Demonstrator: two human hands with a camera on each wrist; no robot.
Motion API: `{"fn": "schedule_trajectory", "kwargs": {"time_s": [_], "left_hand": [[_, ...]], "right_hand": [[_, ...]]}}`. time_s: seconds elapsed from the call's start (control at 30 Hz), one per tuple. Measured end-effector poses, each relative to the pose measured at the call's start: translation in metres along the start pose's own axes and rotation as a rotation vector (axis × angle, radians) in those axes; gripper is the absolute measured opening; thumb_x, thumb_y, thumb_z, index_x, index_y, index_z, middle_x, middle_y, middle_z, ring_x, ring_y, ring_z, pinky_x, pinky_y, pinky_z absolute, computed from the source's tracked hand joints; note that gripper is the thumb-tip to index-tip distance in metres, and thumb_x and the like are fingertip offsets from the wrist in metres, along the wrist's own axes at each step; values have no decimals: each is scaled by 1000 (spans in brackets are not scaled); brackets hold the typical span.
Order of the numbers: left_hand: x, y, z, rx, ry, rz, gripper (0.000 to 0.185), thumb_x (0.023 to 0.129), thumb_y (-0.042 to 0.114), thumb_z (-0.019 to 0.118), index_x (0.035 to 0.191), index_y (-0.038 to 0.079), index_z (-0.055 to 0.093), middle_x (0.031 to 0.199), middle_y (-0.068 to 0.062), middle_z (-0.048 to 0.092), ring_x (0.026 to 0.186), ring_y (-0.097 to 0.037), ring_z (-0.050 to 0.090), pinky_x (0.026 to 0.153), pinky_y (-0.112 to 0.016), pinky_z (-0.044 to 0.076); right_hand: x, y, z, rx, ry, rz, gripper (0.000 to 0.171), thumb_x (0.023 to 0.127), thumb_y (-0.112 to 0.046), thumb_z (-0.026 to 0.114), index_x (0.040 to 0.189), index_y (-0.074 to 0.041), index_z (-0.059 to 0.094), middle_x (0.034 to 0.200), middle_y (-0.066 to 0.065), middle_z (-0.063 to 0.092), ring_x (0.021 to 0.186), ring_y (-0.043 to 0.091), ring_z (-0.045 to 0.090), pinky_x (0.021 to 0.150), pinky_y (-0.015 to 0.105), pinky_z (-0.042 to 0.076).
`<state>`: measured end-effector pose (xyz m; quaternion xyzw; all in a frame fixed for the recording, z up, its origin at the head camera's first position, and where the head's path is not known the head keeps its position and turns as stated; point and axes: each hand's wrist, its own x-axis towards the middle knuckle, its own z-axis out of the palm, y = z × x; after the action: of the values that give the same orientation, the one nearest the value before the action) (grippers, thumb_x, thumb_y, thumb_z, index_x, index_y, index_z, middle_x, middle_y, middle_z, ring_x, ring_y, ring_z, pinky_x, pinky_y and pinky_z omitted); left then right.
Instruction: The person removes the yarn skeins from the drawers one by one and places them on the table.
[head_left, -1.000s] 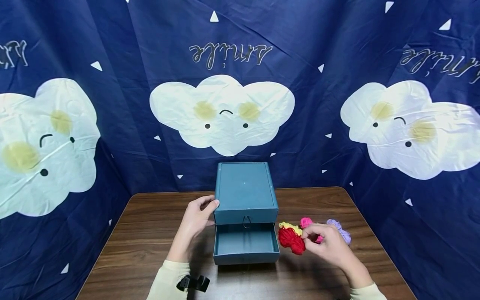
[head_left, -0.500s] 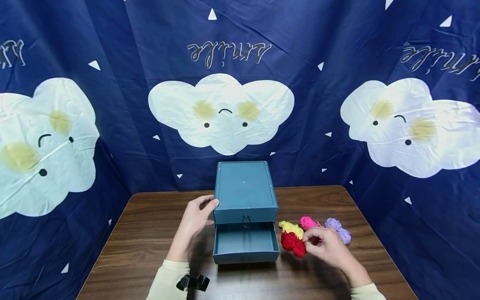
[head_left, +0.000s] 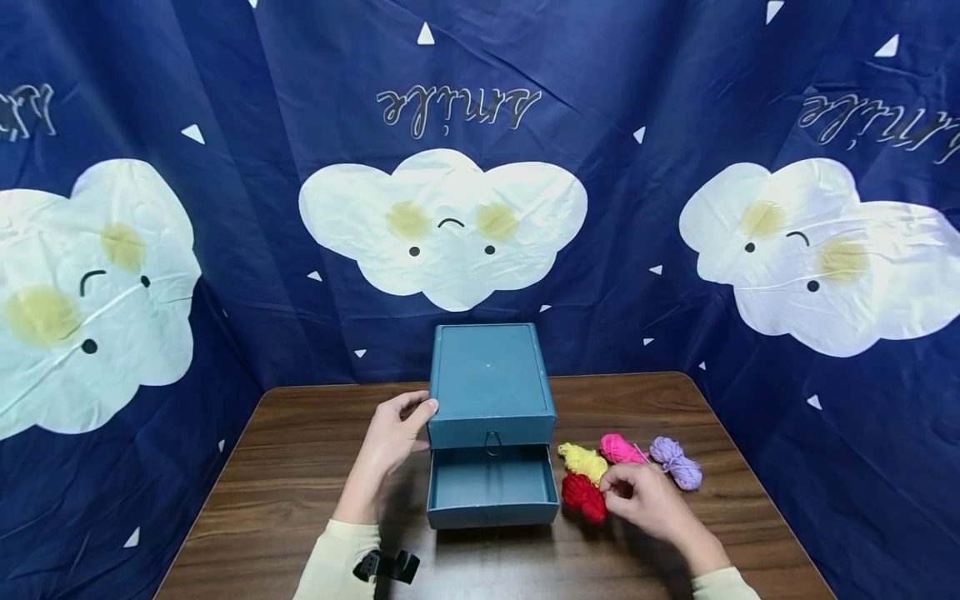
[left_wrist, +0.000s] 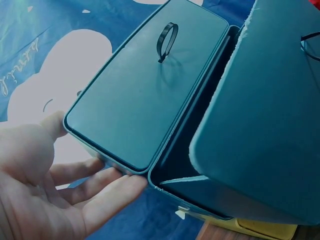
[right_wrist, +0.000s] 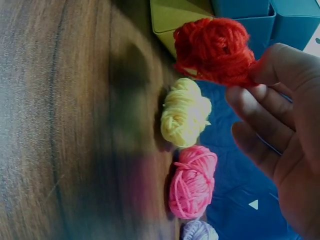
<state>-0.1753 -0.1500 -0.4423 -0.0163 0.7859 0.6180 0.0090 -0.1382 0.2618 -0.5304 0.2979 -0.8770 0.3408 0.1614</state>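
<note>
My right hand (head_left: 645, 500) pinches a small red yarn skein (head_left: 583, 497) between thumb and fingertips, to the right of the drawer box. In the right wrist view the red yarn appears raised off the table. Against the left side of a blue drawer box (head_left: 491, 371) rests my left hand (head_left: 393, 433), fingers fairly straight along the wall and thumb at the top front corner. The box's lower drawer (head_left: 491, 517) is pulled out; its upper drawer (left_wrist: 145, 85), with a black loop handle (left_wrist: 167, 42), is closed. A yellow skein (head_left: 582, 461) lies just behind the red one.
A pink skein (head_left: 622, 448) and a lilac skein (head_left: 677, 463) lie farther right on the wooden table (head_left: 300, 483). Yellow box part (right_wrist: 177, 17) shows low on the drawer box. A blue cloth (head_left: 622, 333) with clouds hangs behind.
My right hand has drawn the red yarn slightly toward me, so more of the yellow and pink skeins shows. My left hand and the drawer box have stayed put.
</note>
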Motion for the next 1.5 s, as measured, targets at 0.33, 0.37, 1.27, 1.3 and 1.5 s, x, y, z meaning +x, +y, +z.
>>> {"fn": "schedule_trajectory", "kwargs": {"time_s": [0.33,0.37,1.27,1.3,1.5], "left_hand": [[-2,-2,0,-26,12,-17,52,102,32,64,143,1,57,138,-23,59,121,-34,61,80,-46,65],[-1,-2,1,-26,13,-17,51,102,32,64,143,1,57,137,-23,60,122,-34,61,80,-46,64],[-1,-1,0,-14,10,1,48,102,29,64,141,1,59,134,-22,62,118,-33,63,83,-51,63],[-1,-1,0,-14,9,0,48,102,30,64,141,2,59,134,-22,62,119,-33,62,83,-50,63],[0,-1,0,-17,15,-2,48,102,30,65,140,2,59,133,-21,62,117,-33,63,81,-48,64]], "right_hand": [[0,9,8,-55,-61,22,29,69,2,76,77,-24,67,74,-20,60,67,-3,53,57,17,45],[0,10,9,-55,-69,30,28,70,2,76,77,-24,68,74,-20,60,67,-3,53,58,17,45],[-14,25,10,-175,-157,152,19,80,-8,83,87,-24,74,88,-16,71,85,3,65,75,33,56],[-14,24,10,-177,-156,151,19,80,-8,83,87,-24,74,88,-16,72,85,3,65,75,33,56],[-10,22,7,-172,-156,141,18,81,-8,82,86,-24,74,85,-13,72,83,-2,63,79,36,53]]}}
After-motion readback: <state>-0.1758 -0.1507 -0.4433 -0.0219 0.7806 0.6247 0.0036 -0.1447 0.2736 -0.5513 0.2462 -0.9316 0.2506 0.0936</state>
